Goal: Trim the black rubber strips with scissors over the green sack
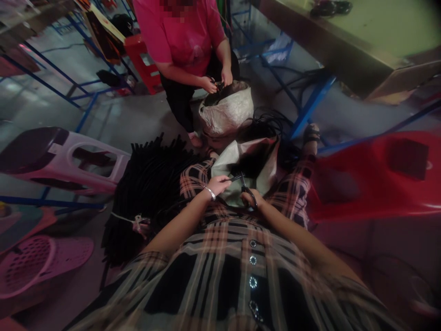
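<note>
Left hand: black strand bundle directly beside it, blocking leftward passage; pink plastic stool beyond. Narrow grey floor gap between them. Right hand: red plastic stool obstructing rightward. Ahead of both: pale woven sack.

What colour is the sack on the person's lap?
The sack is pale greyish-white, shown best in the head view.

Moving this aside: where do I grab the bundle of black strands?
Grip the black bundle at its white string tie, coming from the left, clear of the person's left arm. The strands gather there, while their upper ends fan loose.
</note>
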`<state>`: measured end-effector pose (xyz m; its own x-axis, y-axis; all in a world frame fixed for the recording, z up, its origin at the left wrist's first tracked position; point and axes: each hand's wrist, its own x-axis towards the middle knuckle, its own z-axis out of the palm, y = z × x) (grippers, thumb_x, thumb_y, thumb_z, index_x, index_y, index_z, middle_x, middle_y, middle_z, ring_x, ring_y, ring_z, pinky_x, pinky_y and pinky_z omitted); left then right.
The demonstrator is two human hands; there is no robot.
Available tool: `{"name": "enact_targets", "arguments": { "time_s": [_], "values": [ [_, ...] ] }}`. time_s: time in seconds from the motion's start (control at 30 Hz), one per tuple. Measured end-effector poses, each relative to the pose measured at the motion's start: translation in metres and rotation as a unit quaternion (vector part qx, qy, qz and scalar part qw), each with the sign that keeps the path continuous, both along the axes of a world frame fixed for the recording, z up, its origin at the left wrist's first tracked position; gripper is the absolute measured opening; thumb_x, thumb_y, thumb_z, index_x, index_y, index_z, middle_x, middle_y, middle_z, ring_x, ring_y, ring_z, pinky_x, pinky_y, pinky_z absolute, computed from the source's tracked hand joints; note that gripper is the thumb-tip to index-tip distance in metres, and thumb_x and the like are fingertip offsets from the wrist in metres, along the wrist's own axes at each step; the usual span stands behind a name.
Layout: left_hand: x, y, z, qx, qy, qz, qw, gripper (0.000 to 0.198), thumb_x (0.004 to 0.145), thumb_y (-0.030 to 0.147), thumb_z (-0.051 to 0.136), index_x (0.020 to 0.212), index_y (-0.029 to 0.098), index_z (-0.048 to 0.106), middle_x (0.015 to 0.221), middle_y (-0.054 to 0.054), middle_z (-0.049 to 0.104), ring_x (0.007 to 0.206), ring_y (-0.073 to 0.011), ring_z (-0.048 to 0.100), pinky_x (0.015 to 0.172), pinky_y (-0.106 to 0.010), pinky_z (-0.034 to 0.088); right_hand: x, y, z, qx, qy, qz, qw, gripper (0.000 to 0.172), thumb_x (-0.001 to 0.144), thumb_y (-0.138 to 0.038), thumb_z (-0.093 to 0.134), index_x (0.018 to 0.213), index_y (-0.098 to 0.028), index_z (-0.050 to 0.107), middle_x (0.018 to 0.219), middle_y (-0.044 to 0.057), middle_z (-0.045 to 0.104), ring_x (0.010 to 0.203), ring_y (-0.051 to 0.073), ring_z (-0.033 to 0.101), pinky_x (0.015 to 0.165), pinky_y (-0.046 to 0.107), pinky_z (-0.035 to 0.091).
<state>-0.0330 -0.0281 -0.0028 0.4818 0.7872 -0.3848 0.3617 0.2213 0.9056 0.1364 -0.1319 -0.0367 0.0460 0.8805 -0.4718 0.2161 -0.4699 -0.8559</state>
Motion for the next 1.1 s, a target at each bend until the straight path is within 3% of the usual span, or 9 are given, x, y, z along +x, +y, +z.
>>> {"name": "enact_targets", "arguments": {
  "time_s": [0.57,0.8,1.1],
  "values": [
    [0.004,0.000,0.019,0.021,0.026,-0.006,0.999,0.013,0.072,0.024,0.063,0.077,0.013,0.059,0.048,0.006,0.047,0.032,-0.0023,0.035,0.035,-0.017,0.023,0.000,-0.008,-0.004,0.031,-0.042,-0.033,0.998,0.019,0.072,-0.025,0.048,0.056,-0.015,0.053,0.040,-0.002,0.047,0.035,0.010,0.046,0.038,0.020,0.033],
    [0.004,-0.004,0.013,0.001,0.029,0.010,1.000,0.012,0.071,0.022,0.064,0.076,0.013,0.059,0.045,0.008,0.045,0.031,-0.0018,0.032,0.035,-0.017,0.020,-0.001,-0.014,-0.002,0.044,-0.073,-0.040,0.996,0.020,0.072,-0.026,0.049,0.055,-0.015,0.052,0.041,-0.002,0.047,0.036,0.009,0.044,0.038,0.019,0.032],
    [-0.001,0.004,0.010,-0.042,-0.004,0.024,0.999,0.018,0.070,0.026,0.067,0.077,0.012,0.057,0.046,0.007,0.047,0.031,-0.0021,0.034,0.034,-0.017,0.020,-0.006,-0.010,-0.010,0.012,0.007,-0.043,0.999,0.018,0.071,-0.026,0.050,0.056,-0.015,0.054,0.052,0.003,0.057,0.049,0.012,0.053,0.048,0.021,0.039]
  ]
}}
